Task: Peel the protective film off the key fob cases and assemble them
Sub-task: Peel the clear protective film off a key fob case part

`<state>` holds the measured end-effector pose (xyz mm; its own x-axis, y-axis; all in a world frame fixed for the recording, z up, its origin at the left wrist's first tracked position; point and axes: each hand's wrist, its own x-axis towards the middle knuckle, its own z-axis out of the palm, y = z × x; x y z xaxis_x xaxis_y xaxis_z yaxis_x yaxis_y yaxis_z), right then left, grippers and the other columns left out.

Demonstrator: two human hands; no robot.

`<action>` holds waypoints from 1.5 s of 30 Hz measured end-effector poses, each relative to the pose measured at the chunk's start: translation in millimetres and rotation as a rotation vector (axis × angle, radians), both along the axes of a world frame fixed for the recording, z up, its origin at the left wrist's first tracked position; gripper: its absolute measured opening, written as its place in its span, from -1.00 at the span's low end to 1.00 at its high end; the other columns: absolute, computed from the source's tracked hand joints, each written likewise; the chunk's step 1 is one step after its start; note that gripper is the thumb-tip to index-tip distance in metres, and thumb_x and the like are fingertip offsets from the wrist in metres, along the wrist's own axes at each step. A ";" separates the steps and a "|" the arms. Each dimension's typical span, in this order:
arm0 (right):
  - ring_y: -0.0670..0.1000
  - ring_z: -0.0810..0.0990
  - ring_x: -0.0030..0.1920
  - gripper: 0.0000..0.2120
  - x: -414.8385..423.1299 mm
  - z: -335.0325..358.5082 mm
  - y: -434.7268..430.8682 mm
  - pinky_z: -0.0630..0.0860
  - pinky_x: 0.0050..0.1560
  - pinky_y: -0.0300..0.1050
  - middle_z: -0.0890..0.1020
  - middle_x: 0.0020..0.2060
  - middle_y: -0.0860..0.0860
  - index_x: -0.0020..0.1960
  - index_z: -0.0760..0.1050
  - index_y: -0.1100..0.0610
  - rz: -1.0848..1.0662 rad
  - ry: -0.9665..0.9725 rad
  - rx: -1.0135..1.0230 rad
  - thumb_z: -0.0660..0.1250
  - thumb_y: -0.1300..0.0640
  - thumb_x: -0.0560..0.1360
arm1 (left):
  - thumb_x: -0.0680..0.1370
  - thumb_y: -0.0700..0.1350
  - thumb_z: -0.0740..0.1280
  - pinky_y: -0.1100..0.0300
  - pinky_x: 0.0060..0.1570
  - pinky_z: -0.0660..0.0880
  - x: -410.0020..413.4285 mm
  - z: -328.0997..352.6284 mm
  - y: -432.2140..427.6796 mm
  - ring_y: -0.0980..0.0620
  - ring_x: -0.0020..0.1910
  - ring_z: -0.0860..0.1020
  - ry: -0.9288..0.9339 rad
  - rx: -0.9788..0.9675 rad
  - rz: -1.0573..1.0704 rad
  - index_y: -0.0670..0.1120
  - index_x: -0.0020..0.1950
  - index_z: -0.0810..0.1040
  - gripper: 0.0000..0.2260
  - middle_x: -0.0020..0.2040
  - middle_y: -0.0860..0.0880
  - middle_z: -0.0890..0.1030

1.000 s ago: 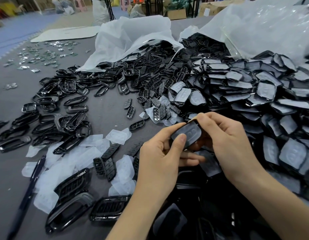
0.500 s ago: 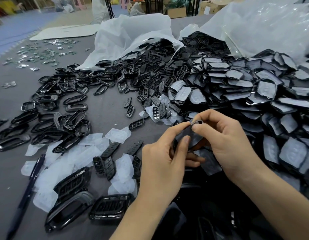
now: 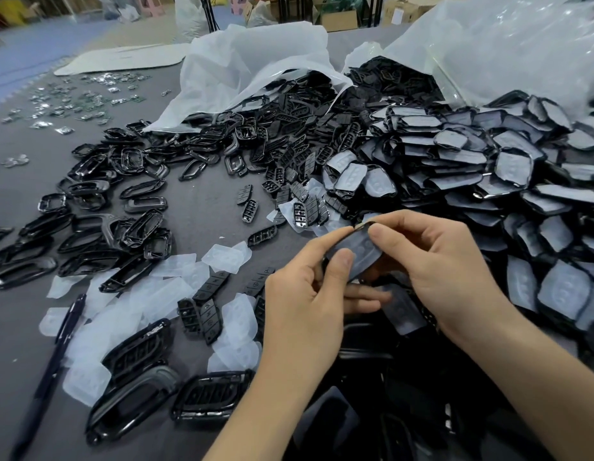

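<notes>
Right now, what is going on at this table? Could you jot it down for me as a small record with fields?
Held piece: black key fob case covered by cloudy protective film
Left hand: grips the case's left side, thumb on its face
Right hand: pinches the case's top corner
Film: not yet off
Peeled stock: translucent white film pieces on the grey table
Waiting stock: heap of film-covered cases, right
Also there: black frames, dark pen
</notes>
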<state>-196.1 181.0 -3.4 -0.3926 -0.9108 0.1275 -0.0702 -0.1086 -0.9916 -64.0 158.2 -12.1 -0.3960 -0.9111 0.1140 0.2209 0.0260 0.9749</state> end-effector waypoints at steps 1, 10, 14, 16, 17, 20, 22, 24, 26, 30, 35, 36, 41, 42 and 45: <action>0.04 0.63 -0.33 -0.85 0.8 -0.5 0.0 0.61 -0.23 -0.08 0.67 -0.33 0.04 -0.20 0.64 0.03 -0.042 0.117 -0.010 0.40 0.24 0.47 | 0.62 -0.24 0.20 0.31 -0.42 0.55 0.4 -0.4 -0.4 -0.06 -0.39 0.68 -0.008 0.015 -0.016 0.02 0.09 0.58 -0.78 -0.25 -0.04 0.70; 0.07 0.53 -0.40 -0.87 -9.3 1.3 -1.2 0.52 -0.31 -0.10 0.60 -0.35 0.10 -0.14 0.61 -0.01 -0.084 0.294 0.010 0.43 0.22 0.46 | 0.54 -0.19 0.36 0.25 -0.36 0.57 5.8 -3.7 -7.0 -0.02 -0.36 0.67 -0.113 -0.024 -0.086 0.08 0.23 0.51 -0.70 -0.31 -0.15 0.64; 0.00 0.56 -0.42 -0.87 -9.8 2.7 -0.5 0.54 -0.35 -0.16 0.60 -0.37 0.04 -0.14 0.61 -0.02 -0.083 0.295 0.018 0.43 0.21 0.46 | 0.55 -0.29 0.32 0.29 -0.47 0.49 7.5 -6.3 -9.3 0.01 -0.48 0.60 -0.146 -0.033 -0.121 0.08 0.17 0.54 -0.69 -0.37 -0.06 0.64; -0.03 0.60 -0.45 -0.86 -9.2 3.5 0.0 0.53 -0.40 -0.22 0.60 -0.39 0.00 -0.13 0.61 -0.01 -0.071 0.268 0.013 0.42 0.23 0.46 | 0.56 -0.31 0.31 0.28 -0.49 0.48 7.2 -6.6 -9.7 0.00 -0.51 0.59 -0.156 -0.030 -0.116 0.07 0.11 0.56 -0.71 -0.38 -0.06 0.62; -0.03 0.61 -0.47 -0.86 -9.2 3.8 0.3 0.52 -0.41 -0.25 0.60 -0.39 -0.02 -0.13 0.61 -0.01 -0.059 0.253 0.007 0.42 0.24 0.47 | 0.56 -0.31 0.31 0.27 -0.50 0.47 6.9 -6.4 -9.6 0.00 -0.52 0.58 -0.157 -0.028 -0.112 0.08 0.08 0.57 -0.72 -0.39 -0.06 0.62; -0.04 0.61 -0.47 -0.85 -9.9 5.4 0.5 0.52 -0.39 -0.28 0.61 -0.37 -0.04 -0.11 0.60 0.00 -0.009 0.218 -0.006 0.42 0.25 0.46 | 0.56 -0.32 0.30 0.29 -0.51 0.47 7.6 -6.1 -10.0 0.00 -0.52 0.59 -0.160 -0.040 -0.102 0.08 0.03 0.58 -0.72 -0.39 -0.07 0.62; -0.04 0.63 -0.42 -0.83 -11.8 7.4 0.7 0.55 -0.34 -0.27 0.62 -0.34 -0.04 -0.07 0.61 0.00 0.059 0.172 0.008 0.44 0.25 0.44 | 0.56 -0.33 0.29 0.30 -0.51 0.47 8.2 -5.6 -11.1 0.01 -0.52 0.59 -0.151 -0.042 -0.086 0.09 0.01 0.58 -0.70 -0.39 -0.08 0.62; -0.03 0.65 -0.35 -0.77 -13.8 8.8 1.0 0.61 -0.26 -0.21 0.61 -0.32 -0.06 0.00 0.60 0.03 0.140 0.110 0.032 0.44 0.29 0.42 | 0.56 -0.34 0.28 0.31 -0.52 0.47 8.4 -4.7 -12.0 0.02 -0.53 0.59 -0.139 -0.037 -0.069 0.11 0.00 0.57 -0.68 -0.40 -0.07 0.62; -0.03 0.64 -0.32 -0.72 -14.3 9.2 1.1 0.64 -0.19 -0.16 0.61 -0.31 -0.04 0.03 0.60 0.04 0.171 0.110 0.045 0.42 0.35 0.42 | 0.56 -0.35 0.27 0.31 -0.52 0.47 8.0 -3.7 -12.1 0.04 -0.53 0.58 -0.133 -0.030 -0.065 0.12 -0.01 0.56 -0.67 -0.41 -0.07 0.62; -0.01 0.61 -0.30 -0.69 -13.3 10.7 1.4 0.60 -0.19 -0.20 0.61 -0.21 0.15 0.01 0.62 -0.01 0.122 0.175 0.050 0.42 0.36 0.42 | 0.57 -0.38 0.21 0.28 -0.50 0.49 9.3 -2.6 -10.7 0.01 -0.52 0.59 -0.138 0.002 -0.121 0.09 0.02 0.54 -0.64 -0.39 -0.09 0.64; 0.06 0.65 -0.28 -0.65 -13.4 11.5 2.4 0.62 -0.20 -0.19 0.62 -0.16 0.12 0.00 0.64 -0.06 0.130 0.140 0.045 0.40 0.38 0.43 | 0.53 -0.33 0.18 0.25 -0.46 0.53 11.6 -0.7 -10.2 -0.03 -0.47 0.63 -0.104 0.000 -0.141 -0.03 0.08 0.56 -0.72 -0.34 -0.20 0.64; 0.05 0.64 -0.27 -0.65 -13.7 11.2 2.1 0.61 -0.19 -0.20 0.62 -0.16 0.10 0.00 0.64 -0.07 0.129 0.153 0.045 0.41 0.37 0.43 | 0.55 -0.30 0.22 0.27 -0.46 0.52 11.2 -0.8 -10.4 -0.03 -0.47 0.63 -0.109 -0.008 -0.131 -0.05 0.10 0.56 -0.77 -0.34 -0.19 0.65; -0.14 0.60 -0.33 -0.62 -12.1 13.3 2.2 0.51 -0.23 -0.34 0.61 -0.26 -0.09 0.04 0.62 -0.10 0.187 0.197 0.049 0.43 0.35 0.41 | 0.56 -0.19 0.35 0.35 -0.57 0.39 9.2 -4.6 -10.7 0.04 -0.58 0.55 -0.201 -0.070 -0.087 0.12 -0.01 0.58 -0.82 -0.42 -0.01 0.62; -0.16 0.59 -0.33 -0.62 -11.1 13.6 2.2 0.51 -0.24 -0.36 0.61 -0.29 -0.12 0.04 0.62 -0.10 0.189 0.202 0.053 0.45 0.34 0.40 | 0.56 -0.19 0.34 0.37 -0.58 0.35 9.1 -5.4 -10.9 0.06 -0.60 0.52 -0.234 -0.108 -0.084 0.15 -0.04 0.58 -0.79 -0.46 0.03 0.58; -0.19 0.60 -0.31 -0.65 -8.7 15.1 3.0 0.51 -0.22 -0.38 0.64 -0.32 -0.13 0.02 0.62 -0.07 0.178 0.148 0.050 0.46 0.32 0.38 | 0.59 -0.23 0.29 0.38 -0.60 0.33 8.8 -4.5 -10.4 0.10 -0.63 0.47 -0.245 -0.140 -0.091 0.13 -0.02 0.54 -0.78 -0.50 0.10 0.55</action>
